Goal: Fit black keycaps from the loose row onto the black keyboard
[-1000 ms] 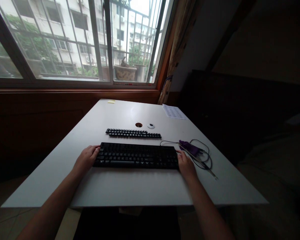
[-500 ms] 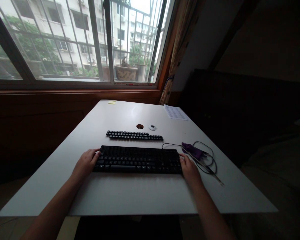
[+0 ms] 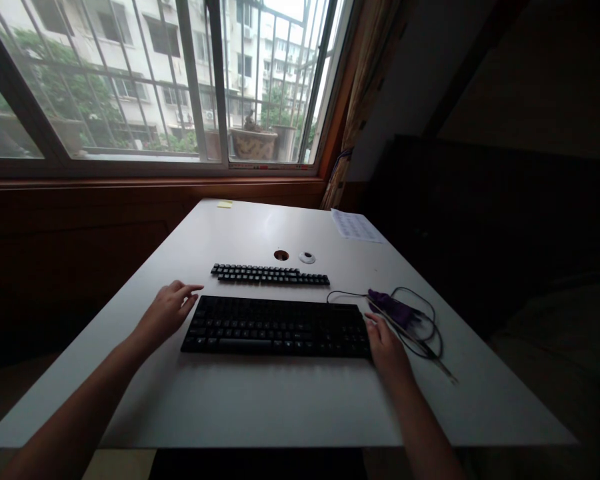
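Observation:
A black keyboard (image 3: 275,327) lies flat on the white table, with several of its upper and right-hand areas dark and hard to make out. Just off its left end, my left hand (image 3: 167,308) is open, fingers stretched toward the keyboard's upper left corner. At the right end rests my right hand (image 3: 386,347), its fingers extended along the edge; whether they touch it I cannot tell. Behind the keyboard stand rows of loose black keycaps (image 3: 270,274), lined up side by side.
Right of the keyboard lie a purple cloth (image 3: 393,308), a coiled black cable (image 3: 435,320) and a thin stick-like tool (image 3: 447,373). Farther back are a cable hole (image 3: 281,255), its round cover (image 3: 307,257), a printed sheet (image 3: 356,225) and yellow sticky notes (image 3: 225,204).
My left hand has let go of the keyboard's left end and moved slightly away, fingers opening. My right hand has loosened at the right end. The whole view has shifted slightly.

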The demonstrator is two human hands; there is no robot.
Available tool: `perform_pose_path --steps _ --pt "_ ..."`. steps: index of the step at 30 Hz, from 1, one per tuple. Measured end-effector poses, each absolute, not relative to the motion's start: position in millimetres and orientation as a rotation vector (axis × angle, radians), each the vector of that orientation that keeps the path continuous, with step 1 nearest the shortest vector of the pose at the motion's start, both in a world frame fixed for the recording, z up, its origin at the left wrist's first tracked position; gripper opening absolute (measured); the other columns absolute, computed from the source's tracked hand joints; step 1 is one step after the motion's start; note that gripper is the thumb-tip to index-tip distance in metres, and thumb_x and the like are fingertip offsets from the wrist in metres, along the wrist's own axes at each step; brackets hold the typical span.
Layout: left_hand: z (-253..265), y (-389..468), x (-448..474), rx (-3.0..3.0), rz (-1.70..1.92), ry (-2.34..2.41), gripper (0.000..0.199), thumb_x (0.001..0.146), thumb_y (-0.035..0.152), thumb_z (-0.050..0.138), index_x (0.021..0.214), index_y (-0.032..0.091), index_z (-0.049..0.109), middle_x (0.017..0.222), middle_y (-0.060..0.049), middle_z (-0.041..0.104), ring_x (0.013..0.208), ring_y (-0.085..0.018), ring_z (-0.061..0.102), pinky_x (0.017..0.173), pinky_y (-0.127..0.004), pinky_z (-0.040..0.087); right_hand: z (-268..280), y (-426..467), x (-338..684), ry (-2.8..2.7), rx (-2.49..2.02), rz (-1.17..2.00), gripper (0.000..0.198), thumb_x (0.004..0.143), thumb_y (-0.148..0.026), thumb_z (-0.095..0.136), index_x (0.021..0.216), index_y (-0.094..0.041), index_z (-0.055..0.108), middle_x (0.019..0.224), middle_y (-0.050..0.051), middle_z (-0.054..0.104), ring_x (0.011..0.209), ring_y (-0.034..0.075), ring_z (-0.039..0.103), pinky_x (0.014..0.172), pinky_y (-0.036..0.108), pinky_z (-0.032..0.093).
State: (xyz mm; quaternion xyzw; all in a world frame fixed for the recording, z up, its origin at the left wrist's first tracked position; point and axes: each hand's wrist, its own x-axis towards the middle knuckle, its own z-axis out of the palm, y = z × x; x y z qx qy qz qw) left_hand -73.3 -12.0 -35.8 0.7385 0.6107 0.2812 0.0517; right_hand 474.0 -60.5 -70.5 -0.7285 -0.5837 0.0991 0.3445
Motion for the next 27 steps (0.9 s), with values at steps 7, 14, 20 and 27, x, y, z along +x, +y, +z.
perform_pose_path --steps 7,14,20,27 --pt "-28 28 -57 2.465 0.621 1.886 0.04 0.098 0.034 0.05 0.127 0.03 0.078 0.112 -0.013 0.065 0.102 -0.033 0.054 0.099 -0.051 0.049 -68 -62 473 -1.503 -1.893 0.291 0.051 0.101 -0.055 0.038 0.127 -0.024 0.068 0.121 0.014 0.076 0.115 0.032 0.071 0.098 0.045 0.054" --pt "-34 43 -53 2.49 0.537 1.932 0.045 0.099 0.03 0.048 0.136 0.031 0.074 0.121 -0.016 0.063 0.105 -0.036 0.052 0.097 -0.051 0.05 -66 -63 474 -1.514 -1.915 0.298 0.052 0.1 -0.056 0.038 0.128 -0.023 0.067 0.112 0.013 0.077 0.106 0.031 0.072 0.091 0.043 0.055" --pt "-33 45 -51 2.544 0.483 1.95 0.051 0.098 0.019 0.044 0.139 0.032 0.073 0.122 -0.016 0.062 0.107 -0.035 0.053 0.096 -0.049 0.051 -69 -63 475 -1.515 -1.908 0.311 0.053 0.099 -0.057 0.04 0.13 -0.023 0.067 0.119 0.014 0.076 0.11 0.032 0.071 0.094 0.044 0.054" --pt "-24 43 -47 2.59 0.328 1.971 0.064 0.091 0.002 0.042 0.138 0.032 0.073 0.126 -0.013 0.061 0.109 -0.032 0.052 0.098 -0.044 0.053 -69 -63 476 -1.516 -1.906 0.307 0.054 0.099 -0.058 0.041 0.13 -0.022 0.067 0.116 0.014 0.077 0.108 0.031 0.071 0.094 0.045 0.054"
